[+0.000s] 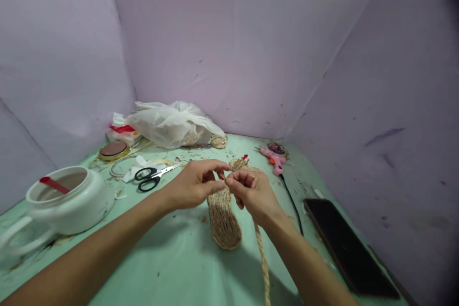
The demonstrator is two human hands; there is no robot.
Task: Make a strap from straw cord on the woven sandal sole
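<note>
A woven straw oval piece (223, 217), shaped like a small sole, lies on the green table (172, 267) in front of me. A braided straw cord (263, 267) runs from it toward the near edge. My left hand (195, 185) and my right hand (253, 193) meet just above the far end of the woven piece. Both pinch the straw braid between thumb and fingers, fingertips nearly touching. The exact spot they grip is partly hidden by the fingers.
Black-handled scissors (152, 176) lie left of my hands. A white pot with a red stick (70, 198) stands at the left. A plastic bag (172, 124) sits at the back. A pink glue gun (274, 159) and a dark phone (346, 244) lie on the right.
</note>
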